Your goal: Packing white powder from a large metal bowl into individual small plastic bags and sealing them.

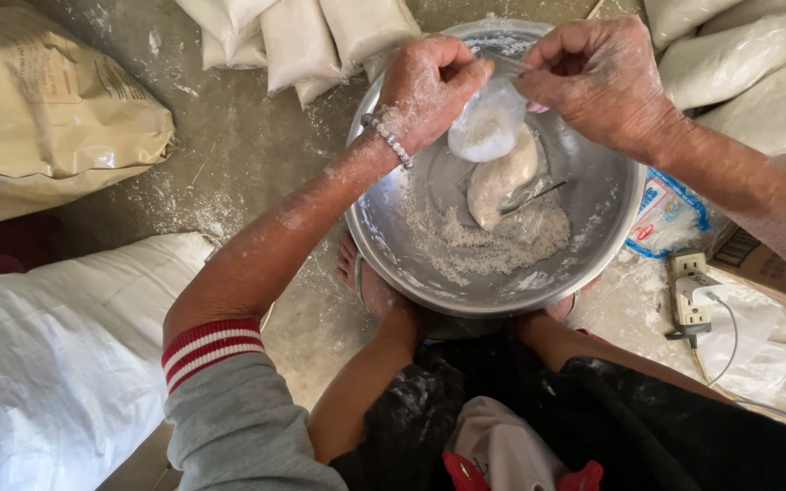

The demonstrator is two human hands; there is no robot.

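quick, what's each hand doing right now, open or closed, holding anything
Left hand: closed, pinching one side of the small clear bag of white powder over the metal bowl.
Right hand: closed, pinching the bag's other side.

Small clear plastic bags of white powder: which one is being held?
The small clear bag pinched between left hand and right hand above the metal bowl; another filled bag lies inside.

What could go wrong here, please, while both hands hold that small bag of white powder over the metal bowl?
1. The small plastic bag is pinched only at its top by the left hand and right hand; a slip may spill the powder.
2. Loose powder already dusts the floor, and a power strip lies close to the metal bowl; more dust might reach it.
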